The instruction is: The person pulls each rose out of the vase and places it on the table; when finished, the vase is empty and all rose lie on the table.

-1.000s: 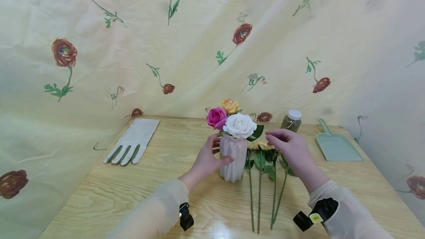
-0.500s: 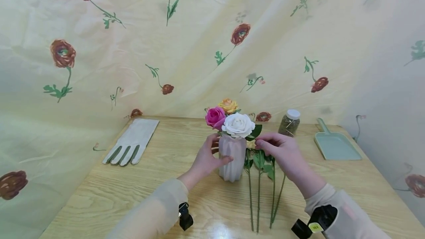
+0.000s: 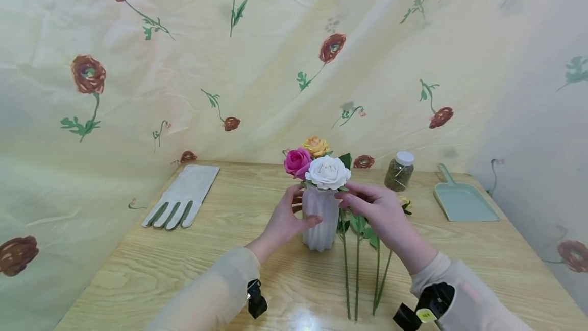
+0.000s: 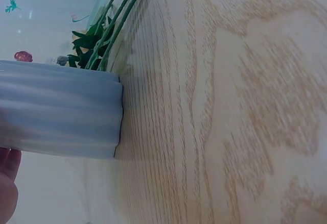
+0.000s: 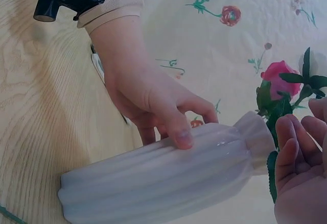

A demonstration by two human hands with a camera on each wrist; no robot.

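A pale ribbed vase (image 3: 319,226) stands upright on the table, holding a white rose (image 3: 327,172), a pink rose (image 3: 297,162) and a yellow rose (image 3: 315,145). My left hand (image 3: 288,221) grips the vase from its left side, thumb across the front and fingers behind. At the vase's mouth, my right hand (image 3: 377,211) has thumb and fingers close together at the stem and leaves just under the white rose. In the right wrist view the curled fingers of the right hand (image 5: 306,178) overlap a green leaf (image 5: 273,177) beside the rim, and the white bloom is hidden.
Several cut flowers with long green stems (image 3: 357,280) lie right of the vase, their heads partly behind my right hand. Farther back stand a jar with a white lid (image 3: 398,172) and a green dustpan (image 3: 466,201). A glove (image 3: 186,193) lies at the left.
My right hand has moved left from beside the bouquet to the vase's mouth. The dark leaf right of the white rose no longer sticks out there; one shows above it. My left hand stays put.
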